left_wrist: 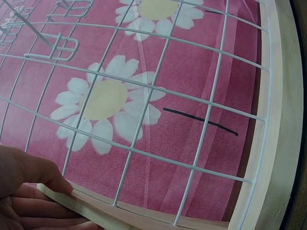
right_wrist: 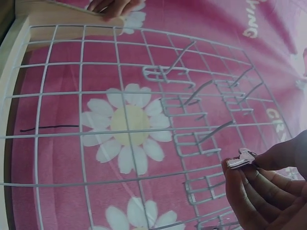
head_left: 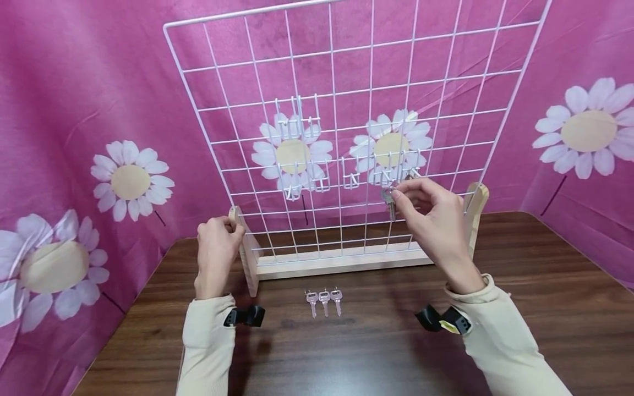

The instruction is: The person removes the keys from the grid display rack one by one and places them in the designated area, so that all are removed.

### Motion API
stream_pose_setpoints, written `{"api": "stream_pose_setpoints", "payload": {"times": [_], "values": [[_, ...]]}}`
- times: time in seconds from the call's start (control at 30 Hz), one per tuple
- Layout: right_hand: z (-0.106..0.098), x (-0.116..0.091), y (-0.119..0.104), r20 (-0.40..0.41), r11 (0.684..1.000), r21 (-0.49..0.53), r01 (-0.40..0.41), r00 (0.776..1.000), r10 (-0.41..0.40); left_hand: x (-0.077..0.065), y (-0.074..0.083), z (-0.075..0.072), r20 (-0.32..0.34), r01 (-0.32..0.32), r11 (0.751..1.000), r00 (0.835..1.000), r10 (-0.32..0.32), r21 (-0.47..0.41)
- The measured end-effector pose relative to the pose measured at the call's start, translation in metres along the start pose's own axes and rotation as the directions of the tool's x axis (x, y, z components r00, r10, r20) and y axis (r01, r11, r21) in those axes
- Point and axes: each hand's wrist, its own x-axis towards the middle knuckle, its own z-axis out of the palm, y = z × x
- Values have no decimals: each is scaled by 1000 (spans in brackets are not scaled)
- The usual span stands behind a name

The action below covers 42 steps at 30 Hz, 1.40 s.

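Observation:
My right hand pinches a silver key between thumb and fingertips, in front of the white wire grid rack and close to its lower right hooks. In the right wrist view the key shows end-on at the fingertips, beside a hook. My left hand grips the top of the rack's left wooden end piece; the left wrist view shows its thumb and fingers on either side of that wood. Three keys with small rings, the middle key among them, lie in a row on the table.
White wire hooks hang on the grid in an upper cluster and a lower row. A wooden base bar runs along the bottom. Behind stands a pink cloth with daisies. The table is brown wood.

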Motion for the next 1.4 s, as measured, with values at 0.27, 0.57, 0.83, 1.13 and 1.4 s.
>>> {"api": "stream_pose_setpoints", "payload": {"times": [0.27, 0.57, 0.83, 1.13, 1.4], "values": [[0, -6, 5, 153, 995, -87, -47, 986, 60, 1, 1, 0, 9, 8, 1000, 1000, -8, 2], [28, -23, 39, 411, 974, -117, -193, 884, 224, 1, -1, -2, -24, -5, 1000, 1000, 5, 11], [44, -38, 59, 516, 928, -90, -361, 780, 353, 1, -1, -2, -12, -2, 1000, 1000, 2, 4], [60, -56, 76, 599, 881, -71, -468, 686, 413, -1, -2, 0, -11, 2, 1000, 1000, -2, 2], [77, -70, 87, 654, 797, -45, -602, 585, 479, -1, -1, 1, -23, 7, 1000, 1000, -8, -9]]}}
